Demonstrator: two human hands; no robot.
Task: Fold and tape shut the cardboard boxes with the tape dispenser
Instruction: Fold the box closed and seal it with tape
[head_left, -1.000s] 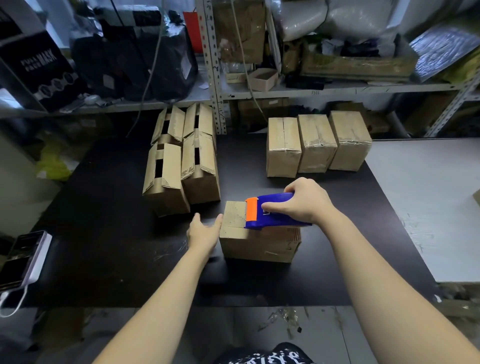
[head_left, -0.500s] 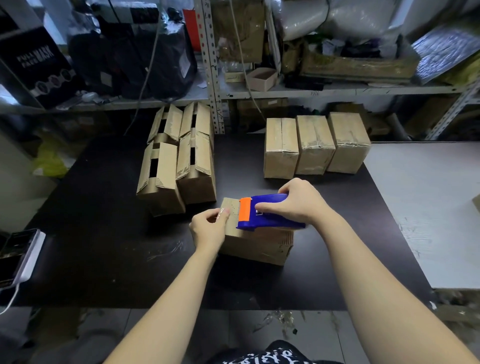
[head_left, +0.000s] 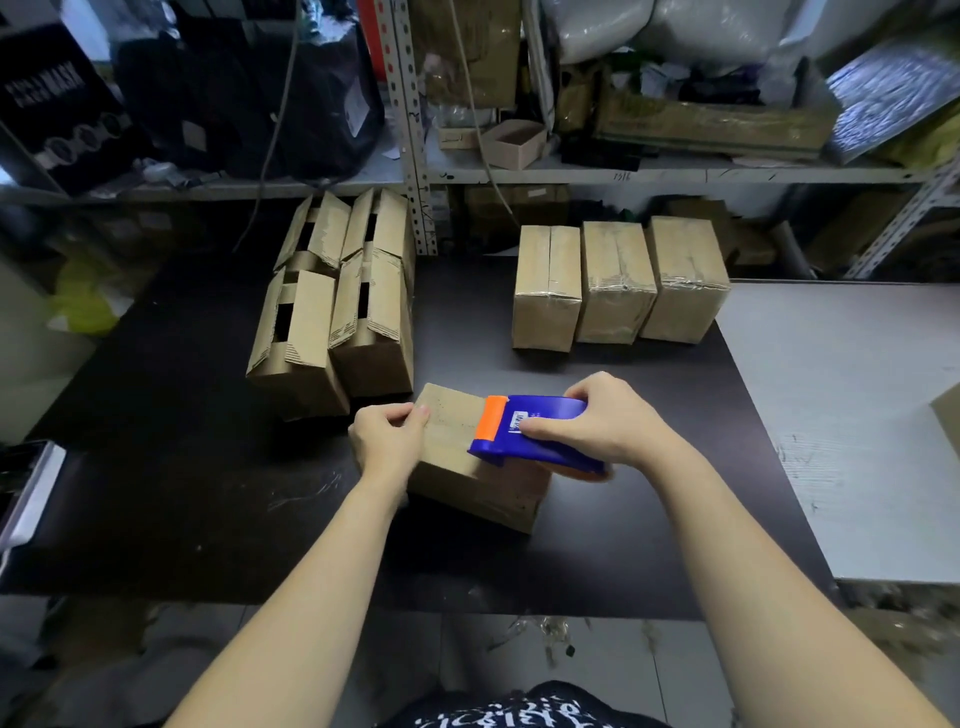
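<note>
On black table (head_left: 182, 467): left hand (head_left: 387, 441) pinches cardboard box (head_left: 452, 460); right hand (head_left: 605, 421) grips blue plastic tape dispenser (head_left: 543, 415).

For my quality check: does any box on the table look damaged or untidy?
Yes. The tape on the three sealed boxes is wrinkled at their near top edges, and the four unsealed boxes show ragged flap edges.

Eight cardboard boxes: one box (head_left: 452, 457) under the fingers of the left hand (head_left: 387, 441), four open-flapped boxes (head_left: 311, 312) beyond those fingers, and three taped boxes (head_left: 615, 270) beyond the fingers of the right hand (head_left: 608, 421). One tape dispenser (head_left: 550, 452) sits within the right fingers.
</note>
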